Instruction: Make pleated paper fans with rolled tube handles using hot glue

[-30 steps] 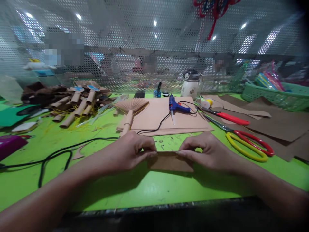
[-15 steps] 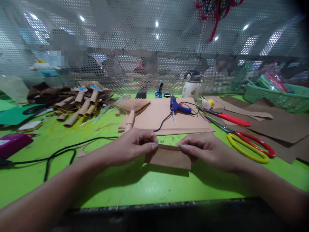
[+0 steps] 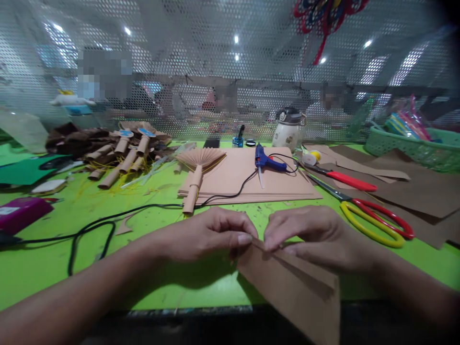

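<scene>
A folded piece of brown paper [image 3: 294, 292] slants from the middle down to the right, its lower end past the table's front edge. The thumb and fingers of my left hand [image 3: 219, 235] pinch its upper left corner. Along the top fold, my right hand [image 3: 309, 232] has its fingertips on the paper near the left hand. Behind the hands, a pleated paper fan with a rolled handle [image 3: 196, 179] leans on a stack of tan paper [image 3: 230, 177]. On that stack sits a blue glue gun [image 3: 268, 160].
Large scissors [image 3: 377, 223] and a red-handled tool [image 3: 352, 181] lie right, by dark brown sheets [image 3: 413, 187]. A black cable [image 3: 143, 207] crosses the left side. Rolled paper tubes [image 3: 125, 158] are piled back left, a bottle [image 3: 287, 129] stands behind, and a green basket [image 3: 424, 148] sits far right.
The paper has turned from level to slanting down right and shows a longer part. My left hand has moved right and down, and my right hand's fingers have shifted along the fold.
</scene>
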`<action>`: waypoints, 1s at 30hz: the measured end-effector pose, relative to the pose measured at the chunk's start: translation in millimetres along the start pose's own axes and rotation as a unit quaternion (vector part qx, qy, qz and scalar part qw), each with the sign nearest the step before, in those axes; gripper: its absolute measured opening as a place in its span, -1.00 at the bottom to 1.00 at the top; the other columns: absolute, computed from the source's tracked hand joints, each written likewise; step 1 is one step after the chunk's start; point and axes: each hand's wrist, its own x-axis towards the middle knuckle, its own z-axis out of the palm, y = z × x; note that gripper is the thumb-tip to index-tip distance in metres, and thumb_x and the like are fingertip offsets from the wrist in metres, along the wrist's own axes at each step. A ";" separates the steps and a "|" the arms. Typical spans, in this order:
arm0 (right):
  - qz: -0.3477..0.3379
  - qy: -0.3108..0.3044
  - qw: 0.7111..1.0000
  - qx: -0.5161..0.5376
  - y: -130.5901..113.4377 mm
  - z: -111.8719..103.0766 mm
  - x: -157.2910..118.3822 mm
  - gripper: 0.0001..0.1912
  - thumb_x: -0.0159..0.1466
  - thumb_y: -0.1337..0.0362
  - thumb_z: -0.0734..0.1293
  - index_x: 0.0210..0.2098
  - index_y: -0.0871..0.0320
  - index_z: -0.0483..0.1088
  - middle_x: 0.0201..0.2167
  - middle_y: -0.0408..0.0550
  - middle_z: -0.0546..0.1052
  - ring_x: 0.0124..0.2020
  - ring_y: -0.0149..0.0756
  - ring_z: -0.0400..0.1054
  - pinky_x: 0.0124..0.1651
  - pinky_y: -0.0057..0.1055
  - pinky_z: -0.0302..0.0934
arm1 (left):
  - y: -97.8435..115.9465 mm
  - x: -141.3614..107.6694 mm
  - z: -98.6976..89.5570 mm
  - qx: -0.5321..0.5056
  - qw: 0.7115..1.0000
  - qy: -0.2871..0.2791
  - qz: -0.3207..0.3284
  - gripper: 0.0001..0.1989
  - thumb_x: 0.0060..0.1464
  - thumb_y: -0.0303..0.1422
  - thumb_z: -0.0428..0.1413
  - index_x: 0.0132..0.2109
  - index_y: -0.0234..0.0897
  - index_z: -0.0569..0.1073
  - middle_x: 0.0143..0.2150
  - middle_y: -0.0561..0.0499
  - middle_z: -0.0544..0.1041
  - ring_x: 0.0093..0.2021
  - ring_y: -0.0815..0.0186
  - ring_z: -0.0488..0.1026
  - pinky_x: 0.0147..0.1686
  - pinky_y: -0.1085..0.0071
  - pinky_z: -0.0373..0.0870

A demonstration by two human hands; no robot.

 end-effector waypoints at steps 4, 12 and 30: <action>-0.021 0.019 0.999 -0.021 -3.8 1.0 -1.3 -0.89 0.29 0.30 0.38 -0.22 0.13 0.56 -0.25 0.00 0.51 -0.20 -0.32 0.43 -0.09 -0.38 0.31 | 0.0 4.6 11.2 -0.020 1.000 -0.011 0.004 -0.77 0.22 -0.23 0.10 -0.18 -0.31 0.52 -0.39 0.02 0.43 -0.37 0.38 0.34 -0.30 0.44 0.33; 0.131 0.016 0.989 -0.062 0.3 2.0 -2.1 -0.81 0.37 0.21 0.27 -0.25 0.17 0.48 -0.41 -0.11 0.52 -0.41 -0.40 0.38 -0.38 -0.53 0.25 | -1.4 7.6 9.5 0.005 0.994 0.110 0.023 -0.72 0.25 -0.21 0.06 -0.09 -0.31 0.52 -0.19 -0.09 0.56 -0.24 0.31 0.47 -0.21 0.38 0.39; -0.005 0.020 0.946 -0.323 23.5 21.0 7.3 -0.84 0.36 0.32 0.27 -0.27 0.23 0.48 -0.41 -0.02 0.48 -0.35 -0.33 0.30 -0.32 -0.43 0.15 | -7.5 9.2 14.5 0.385 0.908 0.159 0.035 -0.81 0.17 -0.37 0.08 -0.33 -0.31 0.56 -0.46 0.05 0.50 -0.44 0.39 0.39 -0.45 0.48 0.18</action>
